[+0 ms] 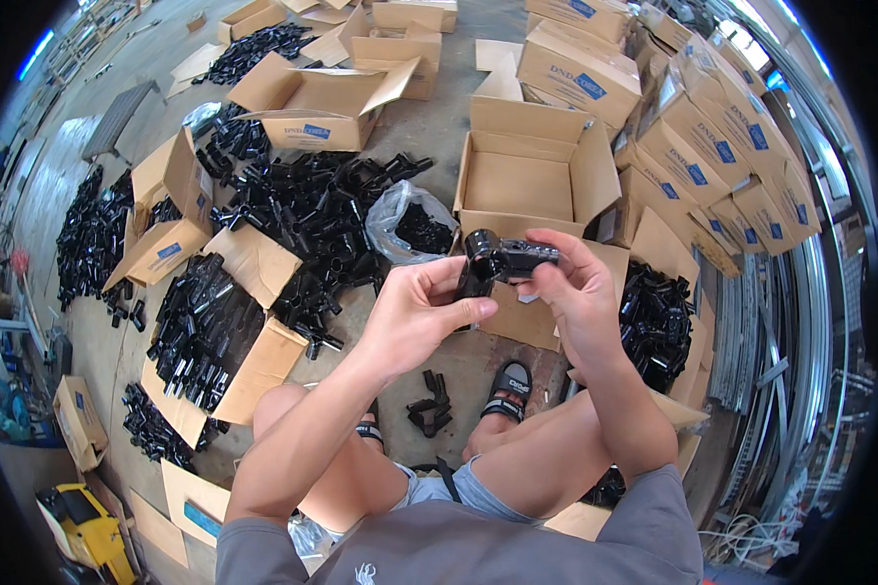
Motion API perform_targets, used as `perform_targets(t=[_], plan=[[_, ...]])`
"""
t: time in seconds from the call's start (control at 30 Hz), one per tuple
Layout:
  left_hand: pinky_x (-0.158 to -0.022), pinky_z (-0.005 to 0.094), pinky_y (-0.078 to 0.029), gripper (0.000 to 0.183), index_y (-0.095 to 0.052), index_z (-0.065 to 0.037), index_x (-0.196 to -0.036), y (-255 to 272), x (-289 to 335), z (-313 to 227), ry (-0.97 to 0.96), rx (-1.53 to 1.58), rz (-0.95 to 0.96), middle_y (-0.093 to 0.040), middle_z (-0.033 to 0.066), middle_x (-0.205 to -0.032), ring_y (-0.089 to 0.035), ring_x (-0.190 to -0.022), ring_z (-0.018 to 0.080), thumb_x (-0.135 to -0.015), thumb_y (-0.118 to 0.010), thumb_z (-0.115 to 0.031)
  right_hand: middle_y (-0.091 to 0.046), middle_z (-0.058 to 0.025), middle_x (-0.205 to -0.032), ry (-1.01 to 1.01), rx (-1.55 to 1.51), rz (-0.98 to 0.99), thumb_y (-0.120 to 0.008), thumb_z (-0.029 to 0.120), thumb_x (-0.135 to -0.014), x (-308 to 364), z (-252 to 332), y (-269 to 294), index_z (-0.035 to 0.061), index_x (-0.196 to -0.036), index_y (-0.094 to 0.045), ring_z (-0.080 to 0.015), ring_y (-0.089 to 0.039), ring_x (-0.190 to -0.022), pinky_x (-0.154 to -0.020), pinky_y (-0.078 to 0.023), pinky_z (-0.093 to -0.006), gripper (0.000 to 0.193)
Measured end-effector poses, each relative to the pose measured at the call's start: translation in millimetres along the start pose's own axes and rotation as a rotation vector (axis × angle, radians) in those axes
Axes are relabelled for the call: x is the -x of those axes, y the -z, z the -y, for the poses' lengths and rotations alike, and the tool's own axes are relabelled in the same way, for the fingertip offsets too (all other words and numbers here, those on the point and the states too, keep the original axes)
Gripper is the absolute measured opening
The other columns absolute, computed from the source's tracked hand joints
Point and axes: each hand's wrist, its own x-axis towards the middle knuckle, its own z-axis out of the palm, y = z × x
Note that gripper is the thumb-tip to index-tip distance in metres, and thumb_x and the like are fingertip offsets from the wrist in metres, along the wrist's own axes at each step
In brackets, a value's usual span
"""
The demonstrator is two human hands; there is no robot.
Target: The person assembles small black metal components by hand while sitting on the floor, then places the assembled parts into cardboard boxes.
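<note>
Held up in front of my chest is a glossy black pipe joint (482,255) with a round tubular end and an arm out to the right. My left hand (415,307) grips its lower left part, the thumb lying across it. My right hand (578,288) pinches the arm between thumb and fingers. Whether this is one piece or two fitted together I cannot tell. Below, between my feet, a few black joint pieces (429,403) lie on the floor. A clear plastic bag (388,222) of small black parts stands just beyond my left hand.
An open cardboard box (517,185) stands ahead of my hands. Large heaps of black joints (307,200) spread left, with a filled open carton (263,366) nearer me. More joints (654,317) lie in a carton at right. Stacked boxes (693,146) and metal profiles (800,361) line the right.
</note>
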Motion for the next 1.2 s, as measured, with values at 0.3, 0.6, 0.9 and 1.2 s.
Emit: perform_targets(t=[0.3, 0.6, 0.9, 1.2], plan=[[-0.082, 0.0236, -0.051, 0.015, -0.073, -0.01, -0.111, 73.2, -22.6, -25.9, -0.255, 0.168, -0.574, -0.074, -0.0018, -0.1, -0.067, -0.091, 0.005, -0.096, -0.073, -0.013, -0.071, -0.0083, -0.093, -0.354, 0.568, 0.109, -0.062, 0.015, -0.101, -137.5, -149.9, 21.5, -0.0002, -0.113, -0.069, -0.0094, -0.065, -0.084, -0.073, -0.053, -0.0269, 0.02], [-0.086, 0.0256, -0.053, 0.036, -0.068, 0.001, -0.128, 62.8, -31.9, -4.4, -0.377, 0.101, -0.567, -0.072, -0.0028, -0.107, -0.061, -0.096, 0.0039, -0.092, -0.072, 0.0, -0.074, -0.0197, -0.104, -0.165, 1.533, 0.296, -0.066, 0.023, -0.091, -230.2, -339.6, -20.6, 0.0014, -0.104, -0.073, -0.0326, -0.072, -0.099, -0.088, -0.055, -0.0438, 0.026], [-0.101, 0.025, -0.045, 0.061, -0.054, 0.007, -0.143, 55.3, -14.0, -15.3, -0.186, 0.048, -0.414, -0.067, 0.0045, -0.13, -0.055, -0.114, 0.0056, -0.089, -0.079, -0.01, -0.073, -0.0164, -0.101, -0.377, 1.673, 0.223, -0.066, 0.017, -0.091, -206.7, -354.2, -25.3, 0.001, -0.105, -0.071, -0.0285, -0.07, -0.096, -0.086, -0.054, -0.04, 0.021], [-0.101, 0.0249, -0.046, 0.061, -0.052, 0.009, -0.143, 48.2, -7.6, -24.5, -0.141, -0.041, -0.384, -0.068, 0.0076, -0.129, -0.058, -0.113, 0.0067, -0.09, -0.078, -0.01, -0.072, -0.0131, -0.098, -0.372, 1.629, 0.19, -0.066, 0.01, -0.091, -205.3, -345.5, -13.4, 0.0006, -0.106, -0.07, -0.0243, -0.069, -0.094, -0.084, -0.054, -0.0362, 0.018]])
